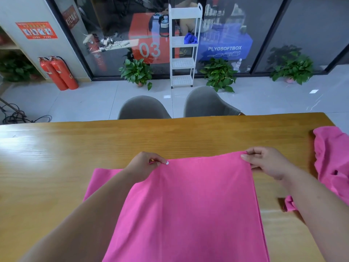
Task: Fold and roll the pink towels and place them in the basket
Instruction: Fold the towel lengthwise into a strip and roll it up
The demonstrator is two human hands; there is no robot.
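A large pink towel (188, 205) hangs stretched between my hands over the wooden table (75, 148), its top edge lifted and its lower part running out of the bottom of the view. My left hand (145, 165) pinches the top left corner. My right hand (264, 161) pinches the top right corner. A flat pink layer shows under my left forearm. A second pink towel (332, 157) lies crumpled at the table's right edge. No basket is in view.
Two grey chairs (143, 108) stand at the table's far side. Beyond them are a white shelf cart (183, 53), potted plants (220, 74) and two red fire extinguishers (58, 72) by a glass wall.
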